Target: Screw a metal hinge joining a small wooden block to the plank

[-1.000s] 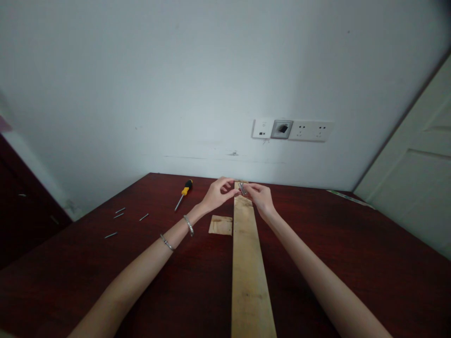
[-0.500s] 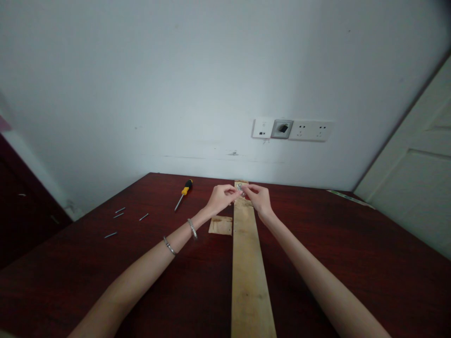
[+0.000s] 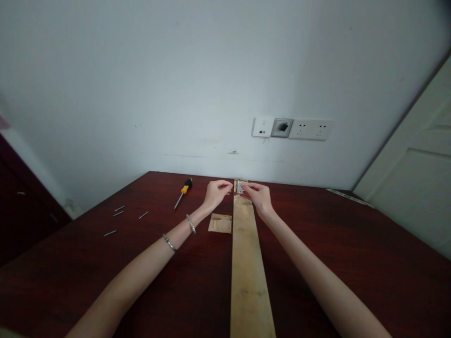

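A small silver metal hinge (image 3: 240,187) with holes shows at the far end of a long wooden board (image 3: 248,263). My right hand (image 3: 260,197) has thumb and fingers closed at the hinge's right edge. Just left of the board, my left hand (image 3: 217,193) is held with its fingertips pinched together, a little apart from the hinge; anything between them is too small to make out. Beneath that wrist, a short wooden block (image 3: 220,224) lies against the board's left side. Two silver bangles (image 3: 191,225) circle my left forearm.
A yellow and black screwdriver (image 3: 183,190) rests left of my left hand. Several long screws or nails (image 3: 110,233) are scattered on the dark red table (image 3: 169,291). Behind the table stands a wall with sockets (image 3: 310,130). A thin strip (image 3: 348,197) lies at the back right.
My left hand has drawn back leftward from the hinge, which now shows more fully. My right hand stays at the hinge, almost unmoved.
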`<action>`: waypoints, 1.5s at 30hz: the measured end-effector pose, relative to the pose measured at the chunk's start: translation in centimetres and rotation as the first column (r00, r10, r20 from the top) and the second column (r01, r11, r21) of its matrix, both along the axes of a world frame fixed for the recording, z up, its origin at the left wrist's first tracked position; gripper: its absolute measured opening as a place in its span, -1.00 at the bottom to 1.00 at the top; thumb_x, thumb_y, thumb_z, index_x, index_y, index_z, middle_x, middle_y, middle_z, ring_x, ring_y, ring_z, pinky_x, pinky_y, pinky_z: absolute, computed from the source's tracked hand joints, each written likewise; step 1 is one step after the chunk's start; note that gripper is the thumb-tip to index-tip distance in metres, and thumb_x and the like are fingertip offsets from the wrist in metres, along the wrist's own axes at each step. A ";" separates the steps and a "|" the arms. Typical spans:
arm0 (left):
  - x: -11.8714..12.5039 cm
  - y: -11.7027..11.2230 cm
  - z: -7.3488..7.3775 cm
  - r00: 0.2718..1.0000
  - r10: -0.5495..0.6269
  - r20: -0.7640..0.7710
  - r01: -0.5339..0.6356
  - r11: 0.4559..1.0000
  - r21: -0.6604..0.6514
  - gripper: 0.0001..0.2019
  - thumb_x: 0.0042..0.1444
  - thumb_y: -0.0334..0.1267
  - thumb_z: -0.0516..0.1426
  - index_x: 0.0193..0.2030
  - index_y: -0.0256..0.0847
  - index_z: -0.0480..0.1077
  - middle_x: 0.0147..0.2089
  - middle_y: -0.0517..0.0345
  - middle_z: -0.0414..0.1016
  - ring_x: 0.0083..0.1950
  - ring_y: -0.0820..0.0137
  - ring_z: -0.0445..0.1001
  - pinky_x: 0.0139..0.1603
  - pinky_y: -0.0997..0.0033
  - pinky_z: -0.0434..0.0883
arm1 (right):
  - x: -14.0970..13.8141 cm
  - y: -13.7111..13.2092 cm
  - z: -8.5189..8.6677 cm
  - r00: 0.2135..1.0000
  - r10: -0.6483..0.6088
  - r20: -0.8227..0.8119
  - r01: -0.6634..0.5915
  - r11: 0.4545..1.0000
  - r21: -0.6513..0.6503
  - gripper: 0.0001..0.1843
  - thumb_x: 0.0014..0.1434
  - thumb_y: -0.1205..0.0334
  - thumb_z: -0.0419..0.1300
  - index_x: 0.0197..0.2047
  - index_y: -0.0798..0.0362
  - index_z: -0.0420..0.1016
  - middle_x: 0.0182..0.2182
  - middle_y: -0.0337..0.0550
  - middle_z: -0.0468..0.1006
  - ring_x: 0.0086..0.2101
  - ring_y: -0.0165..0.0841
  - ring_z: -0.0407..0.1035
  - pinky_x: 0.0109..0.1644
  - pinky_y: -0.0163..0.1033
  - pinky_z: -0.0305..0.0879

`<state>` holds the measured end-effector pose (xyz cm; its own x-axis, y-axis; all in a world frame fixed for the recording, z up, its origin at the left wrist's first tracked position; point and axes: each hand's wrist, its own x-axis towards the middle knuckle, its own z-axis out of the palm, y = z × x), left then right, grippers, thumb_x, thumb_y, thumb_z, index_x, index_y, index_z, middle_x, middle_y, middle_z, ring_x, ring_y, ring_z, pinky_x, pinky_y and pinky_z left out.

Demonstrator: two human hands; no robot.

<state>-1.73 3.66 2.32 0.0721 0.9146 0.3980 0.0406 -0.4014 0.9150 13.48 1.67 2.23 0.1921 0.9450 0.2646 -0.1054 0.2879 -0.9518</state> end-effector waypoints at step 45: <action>1.0 -1.4 0.2 0.615 -0.401 0.679 0.703 0.669 -0.242 -0.91 0.03 -0.54 0.13 -0.42 -0.43 0.47 -0.44 0.02 0.49 -0.39 0.46 0.46 -0.18 0.45 0.39 | 0.8 -1.6 2.4 0.971 -0.070 0.228 0.034 0.987 0.159 -0.54 0.06 -0.10 0.18 -0.43 0.20 0.55 -0.44 -0.04 0.58 -0.57 -0.42 0.41 -0.61 -0.37 0.40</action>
<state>-0.70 2.29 2.55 0.5453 0.8318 0.1038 -0.5842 0.2883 0.7587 14.25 0.07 4.67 0.1566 0.8802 0.4480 0.1319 0.4309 -0.8927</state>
